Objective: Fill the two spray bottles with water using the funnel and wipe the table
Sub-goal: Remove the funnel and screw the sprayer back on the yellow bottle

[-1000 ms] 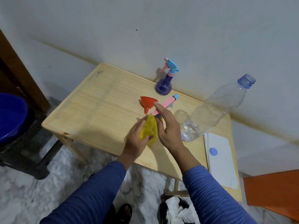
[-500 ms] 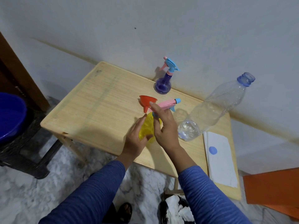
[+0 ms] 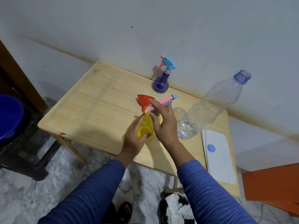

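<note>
A yellow spray bottle [image 3: 147, 126] stands on the wooden table [image 3: 100, 110]. My left hand [image 3: 135, 138] holds its body from the left. My right hand [image 3: 163, 122] grips the neck and the pink and blue spray head [image 3: 166, 101] on top of it. A red funnel [image 3: 144, 101] stands just behind the yellow bottle. A purple spray bottle [image 3: 160, 83] with its head on stands at the back edge by the wall. A large clear water bottle [image 3: 215, 104], uncapped, with a little water at its bottom, stands to the right.
A white cloth [image 3: 220, 157] with a blue cap [image 3: 211, 148] on it lies at the table's right end. A blue tub [image 3: 9, 117] sits on a dark stand at the left. An orange object [image 3: 271, 188] is at the lower right. The wall runs behind the table.
My right hand has turned the pink spray head on the yellow bottle's neck a little, its nozzle now pointing more to the right. The left hand keeps its hold.
</note>
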A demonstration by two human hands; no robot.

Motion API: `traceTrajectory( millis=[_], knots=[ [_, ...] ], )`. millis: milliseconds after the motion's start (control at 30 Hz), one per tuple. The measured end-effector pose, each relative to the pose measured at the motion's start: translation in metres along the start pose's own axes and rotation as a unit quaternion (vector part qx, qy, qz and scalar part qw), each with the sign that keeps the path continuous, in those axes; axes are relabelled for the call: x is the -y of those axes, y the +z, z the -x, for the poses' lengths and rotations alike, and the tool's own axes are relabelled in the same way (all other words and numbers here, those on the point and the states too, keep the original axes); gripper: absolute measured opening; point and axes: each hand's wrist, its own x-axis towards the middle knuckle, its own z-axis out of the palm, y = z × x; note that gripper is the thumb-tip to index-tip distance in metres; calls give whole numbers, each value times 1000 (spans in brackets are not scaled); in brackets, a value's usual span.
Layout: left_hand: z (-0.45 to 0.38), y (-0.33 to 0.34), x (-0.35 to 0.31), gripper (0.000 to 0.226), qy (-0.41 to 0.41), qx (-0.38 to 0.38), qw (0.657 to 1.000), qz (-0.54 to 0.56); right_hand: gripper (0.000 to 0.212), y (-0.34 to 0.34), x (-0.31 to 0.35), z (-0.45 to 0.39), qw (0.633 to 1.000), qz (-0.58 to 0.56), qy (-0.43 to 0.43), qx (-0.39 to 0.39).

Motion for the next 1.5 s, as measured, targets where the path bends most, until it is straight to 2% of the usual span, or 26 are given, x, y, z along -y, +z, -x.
traceTrajectory(
  millis=[100,200,400,567,800,867,967,1033,1133,1267,1400,1500],
  knots=[
    [0,-1,0,72,3,4,1000,0,50,-2,1,-2,1000,-10,15,-2],
    [-1,-1,-2,70,7,3,1000,1,55,-5,1,1,1000,-9,-12,18],
    [-1,-1,-4,70,7,2,1000,-3,50,6,1,-1,999,5,20,-46],
    [-2,-1,-4,72,3,2,1000,-13,61,3,1,2,1000,-14,4,-18],
    [-3,-2,-6,70,5,1,1000,-6,61,7,0,-1,999,8,14,-46],
    [-3,-1,-8,70,4,5,1000,-10,68,8,2,4,997,-7,34,-73],
    [-3,-1,-12,70,0,-1,1000,-13,83,13,3,11,981,29,71,-180],
    [-4,0,-13,70,7,-11,1000,-28,96,16,5,7,974,35,97,-202],
    [-3,0,-14,71,5,-21,999,-36,103,18,8,-2,980,13,116,-162],
    [1,1,-17,72,-42,3,999,-8,97,16,6,-14,984,-27,115,-133],
    [6,-14,-16,65,-72,52,996,-1,73,6,5,-28,987,-61,117,-93],
    [5,-38,7,65,-85,37,991,-99,58,-1,8,-36,987,-101,120,-39]
  ],
)
